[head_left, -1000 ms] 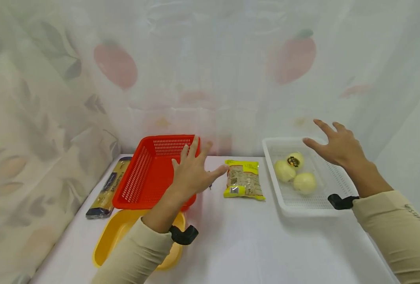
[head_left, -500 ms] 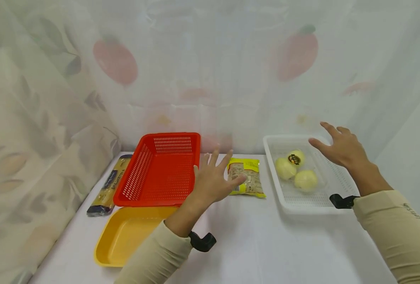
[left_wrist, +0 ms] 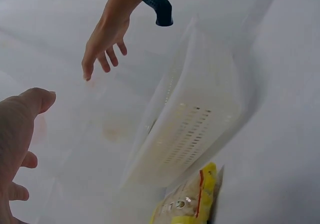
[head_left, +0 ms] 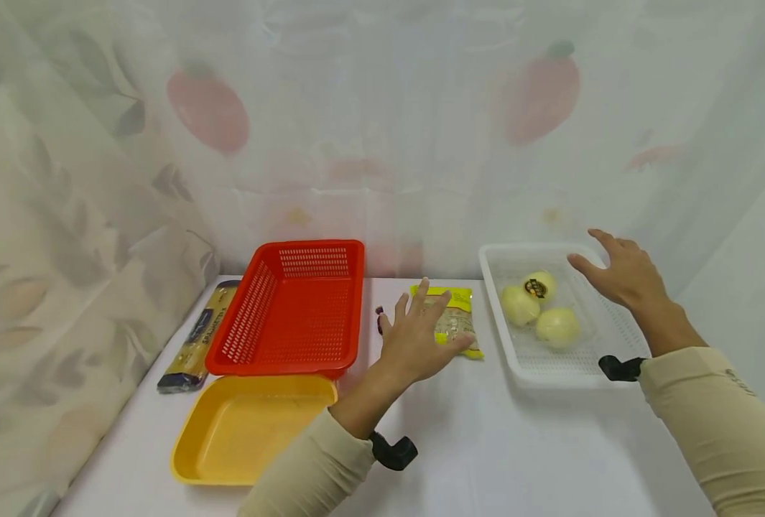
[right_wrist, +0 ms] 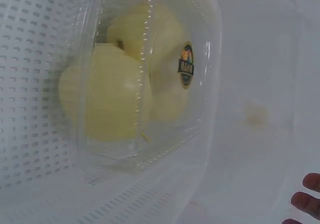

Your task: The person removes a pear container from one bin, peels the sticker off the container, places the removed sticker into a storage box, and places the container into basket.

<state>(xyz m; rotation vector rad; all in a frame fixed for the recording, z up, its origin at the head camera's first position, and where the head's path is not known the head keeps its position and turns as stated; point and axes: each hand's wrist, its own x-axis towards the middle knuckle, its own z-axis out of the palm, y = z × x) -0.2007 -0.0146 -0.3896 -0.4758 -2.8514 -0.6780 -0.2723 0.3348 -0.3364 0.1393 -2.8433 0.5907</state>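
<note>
My left hand [head_left: 417,348]: spread, empty, near yellow-edged rectangular plastic packet [head_left: 462,320]. My right hand [head_left: 631,276]: parted fingers, empty, by white rectangular plastic basket [head_left: 553,379].

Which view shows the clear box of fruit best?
The right wrist view: the clear box fills much of it, with the fruit and label up close. The head view shows it smaller, its edges faint. The left wrist view shows the outside of the white basket; the clear box can't be made out.
</note>
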